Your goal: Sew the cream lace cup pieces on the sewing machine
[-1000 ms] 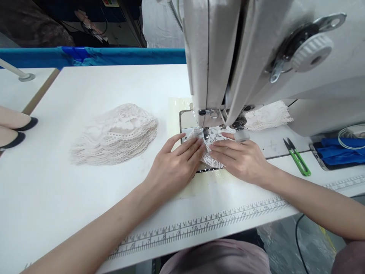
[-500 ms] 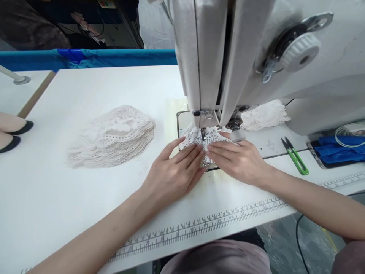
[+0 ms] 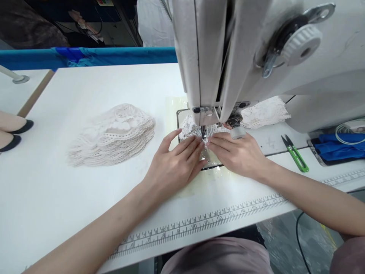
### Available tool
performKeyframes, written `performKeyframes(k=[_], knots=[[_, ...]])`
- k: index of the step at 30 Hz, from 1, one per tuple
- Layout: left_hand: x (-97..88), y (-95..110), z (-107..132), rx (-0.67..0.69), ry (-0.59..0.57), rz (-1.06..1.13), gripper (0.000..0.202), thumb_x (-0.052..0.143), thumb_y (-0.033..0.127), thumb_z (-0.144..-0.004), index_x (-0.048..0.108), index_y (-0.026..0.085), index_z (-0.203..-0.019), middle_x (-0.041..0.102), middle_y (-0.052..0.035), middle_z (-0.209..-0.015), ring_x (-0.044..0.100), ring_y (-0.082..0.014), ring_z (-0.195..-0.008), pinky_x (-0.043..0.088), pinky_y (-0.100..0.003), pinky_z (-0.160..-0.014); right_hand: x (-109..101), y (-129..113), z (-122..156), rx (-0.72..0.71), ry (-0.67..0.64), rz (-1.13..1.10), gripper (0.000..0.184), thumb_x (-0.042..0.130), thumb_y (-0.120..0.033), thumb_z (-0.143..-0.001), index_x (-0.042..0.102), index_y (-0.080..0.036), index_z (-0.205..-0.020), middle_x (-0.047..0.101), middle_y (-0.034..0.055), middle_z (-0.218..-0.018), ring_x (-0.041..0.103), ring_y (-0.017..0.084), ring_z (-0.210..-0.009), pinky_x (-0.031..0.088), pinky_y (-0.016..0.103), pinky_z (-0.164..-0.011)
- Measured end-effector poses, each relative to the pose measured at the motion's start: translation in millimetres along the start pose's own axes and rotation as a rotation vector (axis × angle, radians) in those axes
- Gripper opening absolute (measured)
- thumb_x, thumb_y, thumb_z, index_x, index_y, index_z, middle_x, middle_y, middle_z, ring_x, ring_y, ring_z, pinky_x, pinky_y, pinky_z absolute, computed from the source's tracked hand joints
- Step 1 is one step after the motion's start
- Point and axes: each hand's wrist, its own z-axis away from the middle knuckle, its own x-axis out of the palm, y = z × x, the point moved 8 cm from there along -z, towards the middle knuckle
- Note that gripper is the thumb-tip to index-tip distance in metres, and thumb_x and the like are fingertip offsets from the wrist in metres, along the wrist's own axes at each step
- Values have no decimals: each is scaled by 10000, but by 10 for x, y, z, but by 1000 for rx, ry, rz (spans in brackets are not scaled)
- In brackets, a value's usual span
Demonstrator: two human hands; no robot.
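Lying beyond the printed ruler point(image 3: 194, 226), your left hand point(image 3: 172, 167) and right hand point(image 3: 241, 154) are flat, fingers outstretched. Green snips point(image 3: 293, 150) rest right of your right hand, a lace stack point(image 3: 114, 139) left of your left hand. Under your fingertips, white lace point(image 3: 188, 127) lies directly beneath the presser foot point(image 3: 203, 132).

From here, the lace point(image 3: 187, 126) looks white and openwork, the lace stack point(image 3: 114, 137) cream with small holes, the snips point(image 3: 298, 159) green and black, the surface point(image 3: 42, 205) white with black ruler marks.
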Motion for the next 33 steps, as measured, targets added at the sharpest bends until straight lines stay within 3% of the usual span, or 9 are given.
performKeyframes(k=[6,13,28,33], knots=[[-59,64,33,7,-24,-40,278,520,269,-961,622,118,-1171,716,-106,-1137,679,-228,-1064,484,-491,-1003,-41,0,31,57,10,-109,287,467,-59,-896,715,-148,-1010,742,29,-1053,650,186,-960,494,369,-946],[-41,3,41,-20,-23,1,266,528,264,-954,624,140,-1170,713,-100,-1147,672,-228,-1081,453,-499,-1036,-8,21,32,96,-13,-175,325,438,-38,-879,705,-158,-1022,727,57,-1037,626,207,-951,511,381,-846],[75,-165,-17,-92,-9,87,337,531,310,-947,632,117,-1204,695,-140,-1170,649,-278,-1125,385,-555,-1094,95,65,-24,103,-69,-15,339,439,-35,-895,688,-157,-1091,714,76,-1059,604,212,-982,483,423,-965],[97,-196,-26,-125,-28,110,339,517,337,-953,630,170,-1225,692,-113,-1185,647,-270,-1129,378,-563,-1094,80,103,-12,108,-59,8,297,478,-66,-891,698,-167,-1063,710,74,-1078,596,223,-1027,456,440,-987]])
